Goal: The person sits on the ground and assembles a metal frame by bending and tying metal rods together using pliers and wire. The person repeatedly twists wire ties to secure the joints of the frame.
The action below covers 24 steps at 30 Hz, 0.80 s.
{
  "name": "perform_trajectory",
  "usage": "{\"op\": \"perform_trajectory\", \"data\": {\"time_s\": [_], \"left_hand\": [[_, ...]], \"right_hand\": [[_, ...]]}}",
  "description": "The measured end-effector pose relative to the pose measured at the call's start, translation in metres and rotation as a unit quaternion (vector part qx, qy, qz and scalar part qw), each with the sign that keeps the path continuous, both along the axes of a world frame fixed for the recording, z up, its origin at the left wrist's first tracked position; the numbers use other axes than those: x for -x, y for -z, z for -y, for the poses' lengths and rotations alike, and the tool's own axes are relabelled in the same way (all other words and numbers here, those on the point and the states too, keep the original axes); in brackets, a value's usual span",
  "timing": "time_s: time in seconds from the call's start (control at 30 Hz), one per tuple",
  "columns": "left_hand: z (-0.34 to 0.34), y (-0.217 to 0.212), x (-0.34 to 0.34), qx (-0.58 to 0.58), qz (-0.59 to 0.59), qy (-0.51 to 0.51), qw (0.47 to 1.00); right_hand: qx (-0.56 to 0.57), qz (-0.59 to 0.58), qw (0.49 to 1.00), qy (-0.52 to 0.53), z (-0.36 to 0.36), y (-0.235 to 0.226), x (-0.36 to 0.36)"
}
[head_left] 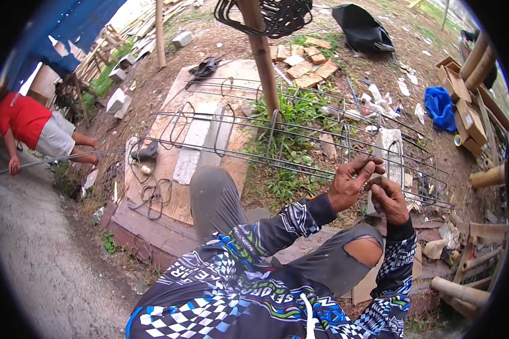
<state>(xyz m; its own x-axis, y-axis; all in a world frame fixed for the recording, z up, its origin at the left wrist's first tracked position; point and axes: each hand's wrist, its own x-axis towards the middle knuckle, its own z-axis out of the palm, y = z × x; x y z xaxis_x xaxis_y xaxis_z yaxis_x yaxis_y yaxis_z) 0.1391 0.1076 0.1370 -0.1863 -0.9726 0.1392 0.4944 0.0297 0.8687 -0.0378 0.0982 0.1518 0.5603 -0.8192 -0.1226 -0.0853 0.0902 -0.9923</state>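
A long rebar cage (pixel 300 170) of thin dark bars and bent stirrups lies across in front of me, propped on concrete blocks (pixel 188 153). At its near edge, toward the right, my left hand (pixel 348 183) is closed in a pinch, fingertips by the bars. Close beside it my right hand (pixel 389 200) is curled, thumb pressed to forefinger. Between the two sets of fingertips there may be something thin and dark, too small to name. Several loose bent stirrups (pixel 158 198) lie on the board to the left.
A bamboo post (pixel 264 62) rises behind the cage, with a bundle of black stirrups (pixel 288 17) around it. A person in red (pixel 31 121) is at the left, a hand near long bars. Bricks (pixel 305 68), a black bag (pixel 362 28) and blue plastic (pixel 439 108) lie beyond.
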Motion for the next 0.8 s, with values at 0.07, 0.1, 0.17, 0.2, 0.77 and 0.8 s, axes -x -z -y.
{"op": "perform_trajectory", "data": {"time_s": [0.07, 0.1, 0.17, 0.2, 0.77, 0.8], "left_hand": [[-0.004, -0.012, -0.025, -0.026, 0.01, -0.036, 0.999], [-0.012, -0.025, -0.035, -0.018, 0.014, -0.064, 0.998], [-0.03, -0.039, -0.054, 0.006, 0.006, -0.116, 0.993], [-0.038, -0.038, -0.063, 0.042, 0.073, -0.136, 0.987], [-0.06, -0.083, -0.185, 0.156, 0.384, -0.049, 0.909], [-0.055, -0.083, -0.201, 0.184, 0.432, -0.053, 0.881]], "right_hand": [[-0.01, 0.025, 0.999, 0.019, 0.002, -0.01, -0.016], [-0.023, 0.033, 0.999, 0.01, 0.004, -0.01, -0.02], [-0.072, 0.077, 0.994, -0.001, 0.0, -0.008, -0.039], [-0.097, 0.097, 0.991, -0.006, -0.001, -0.006, -0.047], [0.114, -0.033, 0.993, -0.022, -0.055, -0.032, -0.125], [0.14, -0.06, 0.988, -0.035, -0.052, -0.034, -0.133]]}}
